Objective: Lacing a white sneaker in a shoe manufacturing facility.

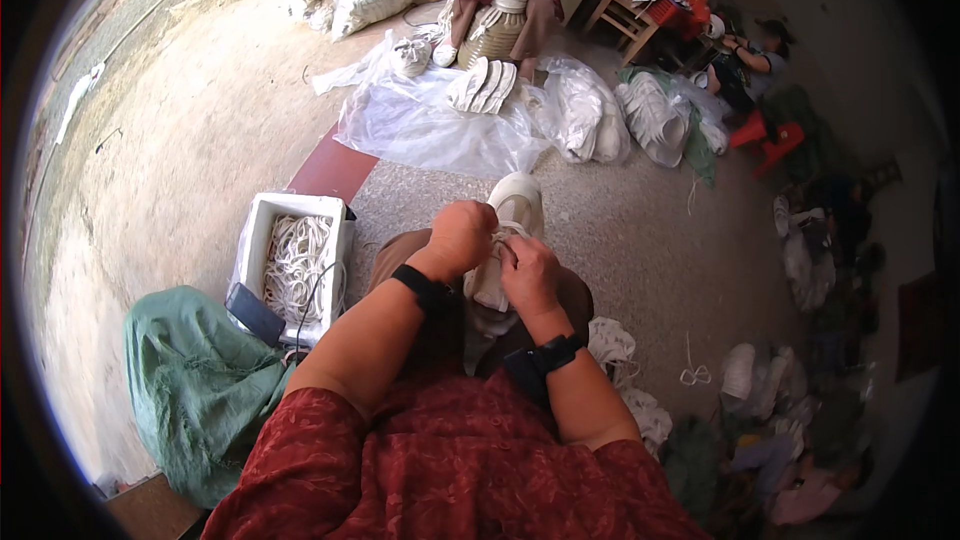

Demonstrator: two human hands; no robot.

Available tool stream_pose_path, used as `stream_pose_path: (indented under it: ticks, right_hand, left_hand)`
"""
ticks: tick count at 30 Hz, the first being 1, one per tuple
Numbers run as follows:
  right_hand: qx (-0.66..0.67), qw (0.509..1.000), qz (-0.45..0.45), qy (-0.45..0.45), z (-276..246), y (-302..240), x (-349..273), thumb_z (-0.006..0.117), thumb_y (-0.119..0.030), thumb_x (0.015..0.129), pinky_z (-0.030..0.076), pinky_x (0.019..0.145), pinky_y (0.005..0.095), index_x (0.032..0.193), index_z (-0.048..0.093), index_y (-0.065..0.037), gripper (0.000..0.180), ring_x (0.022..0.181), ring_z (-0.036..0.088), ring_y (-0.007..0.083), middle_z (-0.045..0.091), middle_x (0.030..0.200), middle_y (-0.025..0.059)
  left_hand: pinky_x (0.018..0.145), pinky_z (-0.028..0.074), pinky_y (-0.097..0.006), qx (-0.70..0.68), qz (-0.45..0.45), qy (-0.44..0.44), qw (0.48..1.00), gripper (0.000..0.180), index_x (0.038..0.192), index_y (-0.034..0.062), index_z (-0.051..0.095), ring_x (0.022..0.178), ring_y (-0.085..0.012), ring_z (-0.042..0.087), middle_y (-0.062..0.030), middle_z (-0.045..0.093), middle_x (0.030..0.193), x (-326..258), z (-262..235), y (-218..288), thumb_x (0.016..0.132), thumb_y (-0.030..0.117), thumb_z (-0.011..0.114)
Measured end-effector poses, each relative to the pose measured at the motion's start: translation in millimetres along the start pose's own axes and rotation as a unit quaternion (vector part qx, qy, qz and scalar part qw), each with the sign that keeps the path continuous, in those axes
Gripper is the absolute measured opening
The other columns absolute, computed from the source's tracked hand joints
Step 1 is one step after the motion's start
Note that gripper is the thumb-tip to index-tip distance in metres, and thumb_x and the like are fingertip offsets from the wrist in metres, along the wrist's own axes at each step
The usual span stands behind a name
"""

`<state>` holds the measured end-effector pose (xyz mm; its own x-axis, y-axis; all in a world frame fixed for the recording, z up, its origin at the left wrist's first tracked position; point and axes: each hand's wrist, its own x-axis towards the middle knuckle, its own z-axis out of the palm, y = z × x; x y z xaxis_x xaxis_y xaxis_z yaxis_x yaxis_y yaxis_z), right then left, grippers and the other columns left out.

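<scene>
A white shoe [517, 200] is in front of me between my knees, its toe pointing away. Over its lacing area, my left hand [462, 235] is closed, its fingertips pinched at the white shoelace [512, 228]. My right hand [531, 275] pinches the lace from the other side, thumb and fingers pressed together. Part of the shoe's side and heel is hidden behind my hands. The lace's exact path between the fingers is too small to follow.
Left of my knee stands a white foam box [258, 240] holding many white laces [298, 250]. Beside it sits a green cloth-covered bundle [195, 390]. Ahead, paired white shoes [483, 86] lie on plastic sheeting [430, 130], near a seated person. Bagged shoes [585, 115] and a red stool [770, 140] are rightward.
</scene>
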<state>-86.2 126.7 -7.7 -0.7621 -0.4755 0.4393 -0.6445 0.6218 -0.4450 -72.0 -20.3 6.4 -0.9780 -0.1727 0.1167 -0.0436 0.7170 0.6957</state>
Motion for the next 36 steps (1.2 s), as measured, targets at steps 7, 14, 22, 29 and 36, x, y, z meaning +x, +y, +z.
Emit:
stream_pose_path:
  ticks: [7, 14, 22, 29, 36]
  right_hand:
    - [0.06, 0.998, 0.006, 0.03, 0.8, -7.8, 1.0, 0.058, -0.005, 0.072, 0.045, 0.064, 0.0432, 0.081, 0.06, -0.004, 0.009, 0.07, 0.056, 0.0373, 0.058, 0.074, 0.0176]
    - [0.056, 0.994, 0.064, -0.067, -0.9, -6.3, 7.9, 0.057, -0.005, 0.071, 0.045, 0.067, 0.0445, 0.083, 0.061, -0.003, 0.013, 0.075, 0.057, 0.0367, 0.059, 0.075, 0.0183]
    - [-0.016, 0.997, 0.039, -0.07, 5.0, -5.6, 10.5, 0.059, -0.008, 0.073, 0.046, 0.067, 0.0439, 0.081, 0.061, -0.004, 0.01, 0.077, 0.056, 0.0371, 0.057, 0.079, 0.0189]
    - [-0.075, 0.991, 0.022, -0.11, 3.5, -14.8, 11.2, 0.062, -0.013, 0.072, 0.047, 0.067, 0.0428, 0.078, 0.06, -0.004, 0.011, 0.075, 0.057, 0.0347, 0.055, 0.079, 0.0171]
    - [-0.115, 0.988, -0.054, -0.086, 3.9, -16.1, 11.5, 0.061, -0.008, 0.067, 0.046, 0.064, 0.0425, 0.073, 0.059, -0.004, 0.007, 0.075, 0.057, 0.0337, 0.055, 0.077, 0.017]
  left_hand:
    - [0.058, 0.049, -0.037, -0.244, -0.083, -0.173, 0.951, 0.013, 0.072, 0.0062, 0.067, 0.062, -0.0293, 0.063, -0.017, 0.062, 0.067, 19.8, 10.8, -42.5, 0.06, 0.013, 0.066]
    - [0.061, 0.049, -0.04, -0.054, -0.016, 0.002, 0.998, 0.018, 0.07, 0.0011, 0.063, 0.065, -0.0316, 0.062, -0.0188, 0.062, 0.068, -10.4, 17.3, -17.0, 0.067, 0.018, 0.064]
    - [0.069, 0.049, -0.041, 0.111, 0.099, -0.136, 0.979, 0.014, 0.071, 0.004, 0.063, 0.076, -0.0346, 0.061, -0.0192, 0.063, 0.078, -11.9, -0.2, 5.4, 0.071, 0.016, 0.056]
    - [0.065, 0.049, -0.032, -0.086, 0.027, -0.141, 0.986, 0.017, 0.079, 0.0002, 0.066, 0.069, -0.0212, 0.063, -0.0144, 0.065, 0.074, -3.7, 1.2, -36.3, 0.069, 0.013, 0.061]
    - [0.063, 0.048, -0.029, -0.273, -0.007, -0.11, 0.956, 0.018, 0.082, -0.0032, 0.066, 0.066, -0.0137, 0.06, -0.0134, 0.065, 0.07, -12.6, 8.6, -39.9, 0.069, 0.008, 0.062]
